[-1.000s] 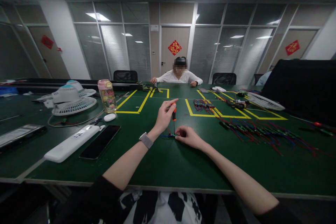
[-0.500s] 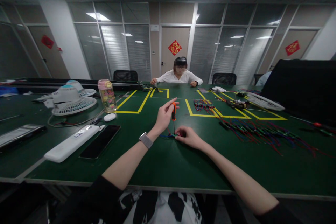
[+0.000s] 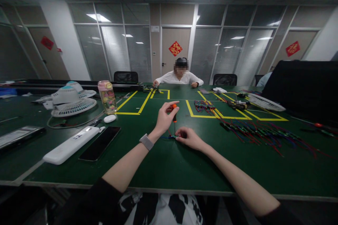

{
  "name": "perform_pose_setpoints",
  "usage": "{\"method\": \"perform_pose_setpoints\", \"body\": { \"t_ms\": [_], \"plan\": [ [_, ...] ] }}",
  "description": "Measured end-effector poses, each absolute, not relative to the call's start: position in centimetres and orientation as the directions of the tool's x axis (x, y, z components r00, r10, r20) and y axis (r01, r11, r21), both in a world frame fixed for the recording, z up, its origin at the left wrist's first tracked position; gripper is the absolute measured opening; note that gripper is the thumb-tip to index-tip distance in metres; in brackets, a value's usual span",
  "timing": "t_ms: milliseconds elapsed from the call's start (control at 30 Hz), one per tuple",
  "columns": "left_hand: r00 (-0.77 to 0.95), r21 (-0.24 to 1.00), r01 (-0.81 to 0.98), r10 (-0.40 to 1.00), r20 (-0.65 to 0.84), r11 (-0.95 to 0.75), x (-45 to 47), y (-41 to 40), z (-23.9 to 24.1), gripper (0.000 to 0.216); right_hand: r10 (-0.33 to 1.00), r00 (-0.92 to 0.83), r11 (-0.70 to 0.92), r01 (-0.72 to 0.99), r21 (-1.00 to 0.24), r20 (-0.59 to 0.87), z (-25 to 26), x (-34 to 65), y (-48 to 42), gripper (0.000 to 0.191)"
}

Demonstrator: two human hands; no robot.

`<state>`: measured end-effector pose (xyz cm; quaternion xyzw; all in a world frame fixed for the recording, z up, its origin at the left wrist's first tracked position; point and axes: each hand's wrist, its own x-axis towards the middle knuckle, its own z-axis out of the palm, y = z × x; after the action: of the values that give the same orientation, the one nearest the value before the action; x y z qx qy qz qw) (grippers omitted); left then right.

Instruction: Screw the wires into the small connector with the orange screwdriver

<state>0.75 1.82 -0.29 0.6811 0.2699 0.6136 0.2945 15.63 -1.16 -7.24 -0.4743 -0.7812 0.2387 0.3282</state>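
My left hand (image 3: 166, 116) is closed around the handle of an orange-and-black screwdriver (image 3: 174, 120), which stands upright with its shaft pointing down. The screwdriver's tip meets a small green circuit board (image 3: 173, 136) on the table; the exact contact point is too small to make out. Red and blue wires come off the board's left side. From the right, my right hand (image 3: 190, 138) pinches the board's right end, its fingertips low against the table. A watch with a grey band is on my left wrist.
Wired circuit boards (image 3: 260, 132) lie in a row at right, with another bunch (image 3: 204, 106) behind. At left are a phone (image 3: 100, 144), a white power bank (image 3: 72, 145), a bottle (image 3: 107, 98) and white fans (image 3: 74, 102). A person (image 3: 180, 75) sits across the green table.
The fingers of my left hand have shifted on the screwdriver handle, the thumb now lying across it. My right hand and the board stay in place.
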Motion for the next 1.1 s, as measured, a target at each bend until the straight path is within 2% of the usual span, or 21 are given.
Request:
{"method": "perform_pose_setpoints", "body": {
  "t_ms": [67, 233, 433, 600, 800, 1000, 1100],
  "plan": [
    [0.098, 0.72, 0.036, 0.719, 0.688, -0.693, 0.71, 1.82, -0.32, 0.029, 0.896, -0.341, 0.439, 0.58, -0.687, 0.285, -7.28, 15.68, -1.13, 0.012],
    [0.165, 0.772, -0.074, 0.756, 0.634, -0.632, 0.69, 1.9, -0.37, 0.035, 0.894, -0.35, 0.442, 0.572, -0.691, 0.281, -7.45, 15.76, -1.0, 0.013],
    [0.096, 0.72, 0.04, 0.72, 0.687, -0.693, 0.65, 1.82, -0.31, 0.028, 0.891, -0.349, 0.448, 0.56, -0.697, 0.292, -7.63, 15.77, -0.9, 0.011],
    [0.165, 0.775, -0.077, 0.758, 0.631, -0.628, 0.68, 1.71, -0.1, 0.034, 0.89, -0.342, 0.45, 0.561, -0.695, 0.301, -7.72, 15.81, -0.91, 0.011],
    [0.083, 0.719, 0.052, 0.72, 0.689, -0.693, 0.61, 1.74, -0.16, 0.027, 0.897, -0.325, 0.439, 0.565, -0.699, 0.301, -7.73, 15.69, -1.0, 0.012],
    [0.148, 0.773, -0.081, 0.759, 0.634, -0.629, 0.72, 1.81, -0.16, 0.034, 0.896, -0.324, 0.441, 0.569, -0.694, 0.303, -7.54, 15.61, -1.14, 0.011],
    [0.119, 0.751, -0.033, 0.744, 0.658, -0.659, 0.72, 1.79, -0.25, 0.031, 0.892, -0.327, 0.45, 0.572, -0.686, 0.312, -7.52, 15.61, -1.17, 0.011]
  ]
}}
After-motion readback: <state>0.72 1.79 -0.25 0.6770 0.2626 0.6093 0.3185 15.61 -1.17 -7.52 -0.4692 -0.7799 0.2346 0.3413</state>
